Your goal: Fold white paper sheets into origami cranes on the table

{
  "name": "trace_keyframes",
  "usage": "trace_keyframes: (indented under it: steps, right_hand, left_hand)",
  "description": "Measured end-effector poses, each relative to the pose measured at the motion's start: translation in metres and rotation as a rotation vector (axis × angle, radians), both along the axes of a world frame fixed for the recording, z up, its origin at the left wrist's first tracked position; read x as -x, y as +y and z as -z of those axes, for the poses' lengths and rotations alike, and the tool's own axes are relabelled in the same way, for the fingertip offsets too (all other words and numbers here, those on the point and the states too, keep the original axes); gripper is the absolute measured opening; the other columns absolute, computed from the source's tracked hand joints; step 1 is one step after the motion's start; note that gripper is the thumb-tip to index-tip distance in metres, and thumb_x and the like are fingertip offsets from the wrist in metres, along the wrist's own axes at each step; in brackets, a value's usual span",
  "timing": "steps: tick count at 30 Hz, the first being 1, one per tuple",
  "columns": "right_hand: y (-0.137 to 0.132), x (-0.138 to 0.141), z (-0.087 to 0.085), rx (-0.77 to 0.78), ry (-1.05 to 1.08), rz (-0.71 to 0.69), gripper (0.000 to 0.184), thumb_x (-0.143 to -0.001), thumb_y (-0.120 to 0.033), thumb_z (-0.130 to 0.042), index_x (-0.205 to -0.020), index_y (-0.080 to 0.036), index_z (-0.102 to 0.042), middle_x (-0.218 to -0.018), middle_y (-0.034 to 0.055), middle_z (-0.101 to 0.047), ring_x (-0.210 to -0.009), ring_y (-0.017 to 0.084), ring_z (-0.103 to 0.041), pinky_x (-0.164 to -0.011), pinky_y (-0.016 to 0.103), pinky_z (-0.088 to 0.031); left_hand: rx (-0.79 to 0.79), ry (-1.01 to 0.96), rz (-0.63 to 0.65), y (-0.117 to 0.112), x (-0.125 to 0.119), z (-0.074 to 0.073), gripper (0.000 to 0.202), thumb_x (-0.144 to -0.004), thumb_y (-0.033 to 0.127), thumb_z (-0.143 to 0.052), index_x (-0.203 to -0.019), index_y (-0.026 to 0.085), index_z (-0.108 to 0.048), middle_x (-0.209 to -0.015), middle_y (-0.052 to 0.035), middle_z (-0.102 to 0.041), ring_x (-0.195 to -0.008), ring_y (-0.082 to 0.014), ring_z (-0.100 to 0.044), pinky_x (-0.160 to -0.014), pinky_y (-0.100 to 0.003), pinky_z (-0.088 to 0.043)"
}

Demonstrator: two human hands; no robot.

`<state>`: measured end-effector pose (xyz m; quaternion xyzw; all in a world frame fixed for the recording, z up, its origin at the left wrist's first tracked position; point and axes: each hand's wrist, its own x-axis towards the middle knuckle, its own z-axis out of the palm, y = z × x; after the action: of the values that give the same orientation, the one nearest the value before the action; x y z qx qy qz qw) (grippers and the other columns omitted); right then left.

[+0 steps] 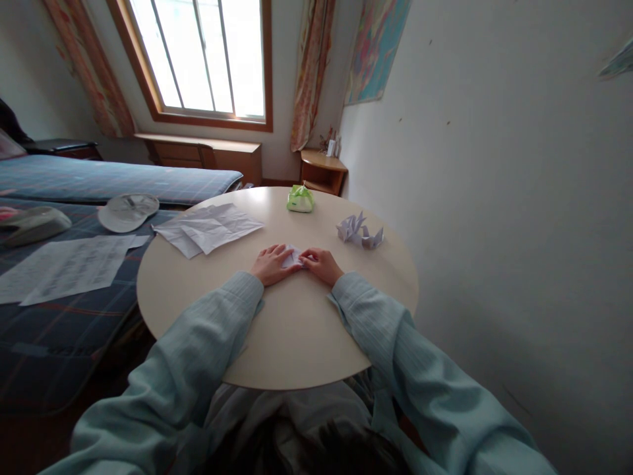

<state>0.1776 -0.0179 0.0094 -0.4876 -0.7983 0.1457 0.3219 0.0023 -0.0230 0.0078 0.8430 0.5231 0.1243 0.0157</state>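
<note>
On a round beige table [297, 336] lies a small folded piece of white paper [293, 256]. My left hand [271, 263] lies on its left side with fingers stretched flat, pressing it down. From the right, my right hand [321, 264] has its fingers curled and pinched on the paper's right edge. Both arms wear light blue sleeves.
Several unfolded white sheets [210, 227] lie at the table's left. Folded paper figures [359, 231] sit at the right, a green tissue pack [300, 199] at the far edge. A bed [59, 330] with papers [62, 266] and a cap [127, 212] stands left; a wall is close on the right.
</note>
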Motion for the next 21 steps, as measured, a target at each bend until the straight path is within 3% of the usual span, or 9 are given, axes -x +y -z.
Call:
trace_keyframes:
  steps: [21]
  right_hand:
    - [0.0019, -0.0002, 0.002, -0.006, -0.005, -0.008, 0.013, -0.074, -0.025, -0.056, -0.076, -0.017, -0.066, -0.077, 0.003, -0.067, -0.071, 0.011, -0.056, -0.068, 0.022, -0.04]
  left_hand:
    - [-0.03, -0.02, -0.016, 0.0018, -0.0012, 0.0034, 0.06, -0.079, 0.065, -0.027, -0.123, 0.028, -0.044, -0.132, -0.0045, -0.043, -0.123, -0.0223, -0.035, -0.101, -0.039, -0.028]
